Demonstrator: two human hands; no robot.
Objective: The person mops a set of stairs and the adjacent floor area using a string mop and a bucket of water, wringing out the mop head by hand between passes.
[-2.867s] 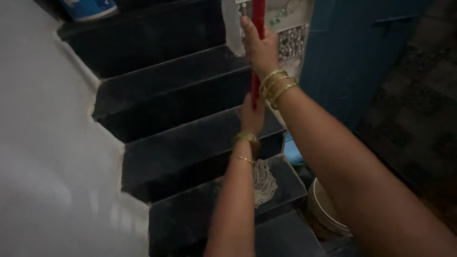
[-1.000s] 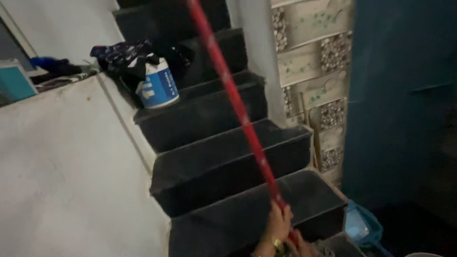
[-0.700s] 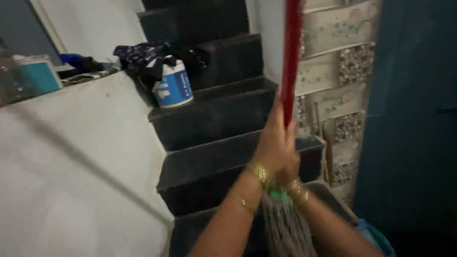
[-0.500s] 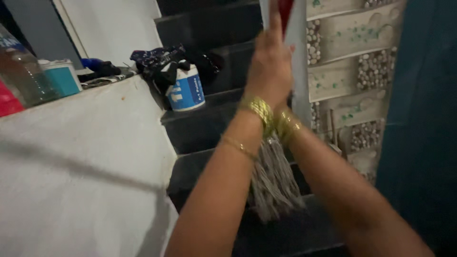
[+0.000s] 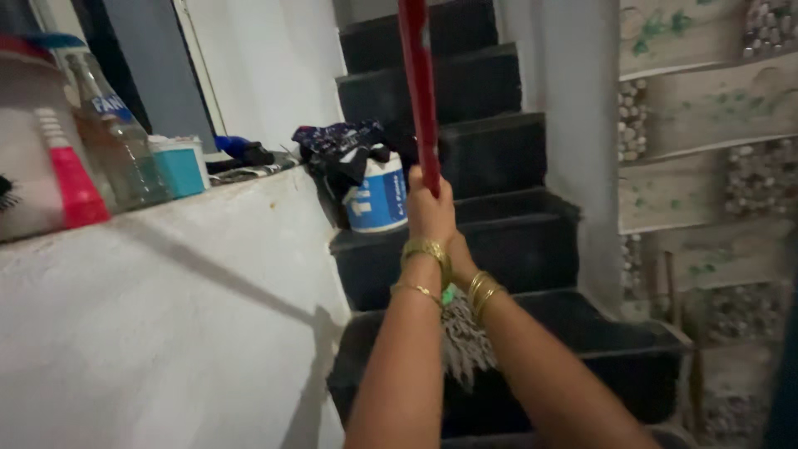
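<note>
Two hands, the left hand (image 5: 430, 214) and the right hand (image 5: 460, 259), hold tight on the red mop stick (image 5: 418, 91). Just below them hang the grey mop strings (image 5: 464, 345), over dark stairs (image 5: 499, 241).

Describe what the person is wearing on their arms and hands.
Both forearms are bare, with no sleeves or gloves in view. The left hand has a broad gold bangle at the wrist and a thinner gold bracelet just below it on the forearm. The right hand, mostly hidden behind the left, has several slim gold bangles stacked at the wrist. No rings can be made out.
</note>
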